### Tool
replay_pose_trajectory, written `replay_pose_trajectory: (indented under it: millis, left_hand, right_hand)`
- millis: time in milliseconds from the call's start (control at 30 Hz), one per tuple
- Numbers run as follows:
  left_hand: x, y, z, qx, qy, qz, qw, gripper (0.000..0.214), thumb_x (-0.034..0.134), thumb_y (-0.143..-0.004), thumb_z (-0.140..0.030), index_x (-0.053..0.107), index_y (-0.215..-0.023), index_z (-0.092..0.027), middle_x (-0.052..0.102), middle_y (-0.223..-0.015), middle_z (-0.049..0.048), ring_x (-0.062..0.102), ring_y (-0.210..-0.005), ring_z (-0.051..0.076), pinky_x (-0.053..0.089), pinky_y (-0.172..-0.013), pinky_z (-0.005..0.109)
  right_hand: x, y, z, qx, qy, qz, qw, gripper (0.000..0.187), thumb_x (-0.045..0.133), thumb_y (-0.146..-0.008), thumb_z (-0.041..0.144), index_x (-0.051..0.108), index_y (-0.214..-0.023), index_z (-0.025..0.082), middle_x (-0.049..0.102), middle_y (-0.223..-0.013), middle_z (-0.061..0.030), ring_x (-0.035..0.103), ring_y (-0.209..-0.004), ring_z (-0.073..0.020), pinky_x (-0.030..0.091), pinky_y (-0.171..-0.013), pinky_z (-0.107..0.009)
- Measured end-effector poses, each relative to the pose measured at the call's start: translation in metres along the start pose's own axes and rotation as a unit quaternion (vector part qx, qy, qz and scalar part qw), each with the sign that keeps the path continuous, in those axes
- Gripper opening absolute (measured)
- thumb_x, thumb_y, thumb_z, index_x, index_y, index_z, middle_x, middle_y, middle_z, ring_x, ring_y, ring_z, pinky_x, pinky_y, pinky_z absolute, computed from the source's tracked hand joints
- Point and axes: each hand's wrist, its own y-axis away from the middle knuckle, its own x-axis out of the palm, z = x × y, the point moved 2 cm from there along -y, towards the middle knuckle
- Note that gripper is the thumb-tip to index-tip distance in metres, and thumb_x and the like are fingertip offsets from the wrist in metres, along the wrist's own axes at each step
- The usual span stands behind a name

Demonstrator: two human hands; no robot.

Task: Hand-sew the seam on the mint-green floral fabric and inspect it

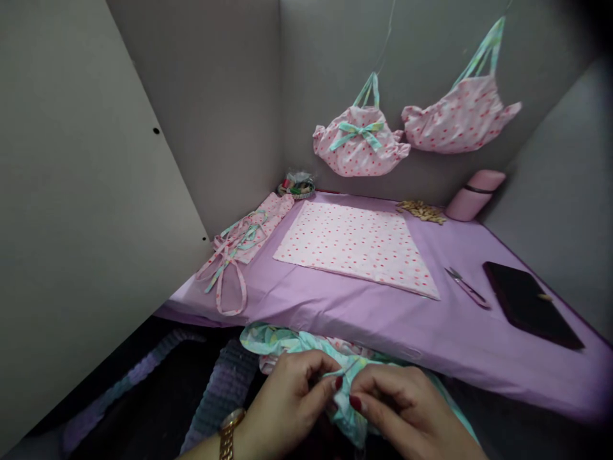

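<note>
Below the table's front edge, my left hand (301,393) pinches mint-green patterned fabric (347,409) between thumb and fingers. Close beside it, my right hand (400,406) is closed in a pinch at the same fabric; what lies between its fingertips is hidden. A thin line, perhaps a needle or thread, shows near the left fingertips. More of the gathered mint-green fabric, with pink dotted cloth among it, bunches behind both hands. The two hands are almost touching.
A pink dotted cloth (359,246) lies flat on the purple-covered table (297,294). Around it are straps and folded cloth (239,239), a small basket (297,187), wooden clothespins (421,211), a pink bottle (474,195), thread snips (467,287) and a dark phone (531,303). Two dotted bags (361,140) hang above.
</note>
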Motion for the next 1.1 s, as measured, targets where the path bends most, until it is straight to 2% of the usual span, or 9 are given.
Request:
replay_pose_trajectory:
  millis: [67,167,300,433,567,667,833,967,1100]
  left_hand:
    - [-0.001,0.002,-0.008,0.032,-0.076,0.009,0.997,0.015,0.05,-0.083,-0.02,0.064,-0.08,-0.016,0.063,-0.07,0.0005,0.055,-0.066,0.011,0.037,-0.061,0.019]
    - [-0.003,0.004,-0.016,0.057,-0.116,0.023,0.991,0.014,0.05,-0.082,-0.017,0.064,-0.08,-0.017,0.064,-0.073,0.0002,0.054,-0.069,0.011,0.036,-0.064,0.019]
    - [-0.003,0.003,-0.008,0.009,0.004,0.004,1.0,0.016,0.051,-0.083,-0.025,0.063,-0.08,-0.015,0.061,-0.069,0.0005,0.056,-0.065,0.012,0.039,-0.061,0.019]
    - [0.0,-0.001,0.005,-0.03,0.123,-0.028,0.992,0.022,0.053,-0.082,-0.035,0.06,-0.08,-0.014,0.058,-0.067,0.0004,0.056,-0.061,0.012,0.041,-0.057,0.021]
    - [0.001,-0.002,0.008,-0.024,0.135,-0.053,0.989,0.022,0.056,-0.08,-0.036,0.059,-0.078,-0.014,0.055,-0.067,-0.0005,0.053,-0.061,0.012,0.04,-0.058,0.021]
    - [-0.001,0.0,0.008,-0.021,0.135,-0.06,0.989,0.023,0.056,-0.08,-0.037,0.06,-0.077,-0.015,0.055,-0.066,-0.0004,0.049,-0.062,0.011,0.039,-0.059,0.022]
    - [-0.001,0.0,0.011,-0.026,0.149,-0.06,0.987,0.025,0.057,-0.079,-0.039,0.06,-0.079,-0.014,0.055,-0.067,0.0,0.05,-0.063,0.012,0.039,-0.06,0.023]
    - [0.0,-0.003,0.011,-0.046,0.182,-0.053,0.981,0.028,0.061,-0.076,-0.041,0.06,-0.079,-0.014,0.057,-0.066,0.0002,0.052,-0.061,0.011,0.04,-0.06,0.023]
    - [-0.001,-0.005,0.01,-0.072,0.238,-0.054,0.967,0.032,0.067,-0.07,-0.042,0.059,-0.077,-0.013,0.058,-0.064,-0.0005,0.054,-0.057,0.01,0.04,-0.057,0.021]
  right_hand:
    - [-0.005,-0.002,0.005,-0.007,0.005,-0.037,0.999,0.027,0.046,-0.087,0.033,0.059,-0.07,0.018,0.056,-0.063,0.0009,0.049,-0.059,-0.0118,0.035,-0.055,-0.021]
    - [-0.014,-0.009,-0.004,0.032,-0.046,-0.08,0.995,0.028,0.049,-0.085,0.039,0.057,-0.069,0.018,0.049,-0.06,0.0022,0.044,-0.057,-0.0113,0.033,-0.053,-0.02]
    - [-0.013,-0.01,-0.025,0.083,-0.142,-0.076,0.983,0.033,0.053,-0.081,0.047,0.052,-0.066,0.017,0.04,-0.06,0.0037,0.036,-0.056,-0.0104,0.032,-0.051,-0.02]
    - [0.003,-0.001,-0.025,0.068,-0.101,-0.081,0.989,0.034,0.05,-0.082,0.046,0.055,-0.065,0.017,0.045,-0.059,0.0027,0.04,-0.057,-0.0111,0.033,-0.052,-0.02]
    - [0.016,0.002,-0.015,0.017,-0.008,-0.058,0.998,0.033,0.044,-0.087,0.04,0.056,-0.067,0.018,0.049,-0.059,0.0025,0.045,-0.056,-0.011,0.034,-0.053,-0.019]
    - [0.019,-0.001,-0.014,0.005,0.013,-0.058,0.998,0.032,0.042,-0.088,0.038,0.056,-0.068,0.018,0.051,-0.06,0.0023,0.047,-0.057,-0.011,0.035,-0.054,-0.019]
    - [0.017,-0.002,-0.018,0.021,-0.004,-0.079,0.997,0.031,0.044,-0.087,0.04,0.058,-0.069,0.019,0.053,-0.061,0.0025,0.048,-0.057,-0.0114,0.036,-0.054,-0.018]
    - [0.012,-0.002,-0.023,0.047,-0.046,-0.108,0.992,0.029,0.045,-0.086,0.042,0.061,-0.077,0.02,0.058,-0.069,0.0012,0.052,-0.065,-0.0135,0.039,-0.06,-0.019]
    - [0.009,-0.004,-0.024,0.066,-0.072,-0.112,0.989,0.031,0.046,-0.085,0.045,0.06,-0.076,0.019,0.055,-0.065,0.0015,0.049,-0.061,-0.0136,0.038,-0.056,-0.02]
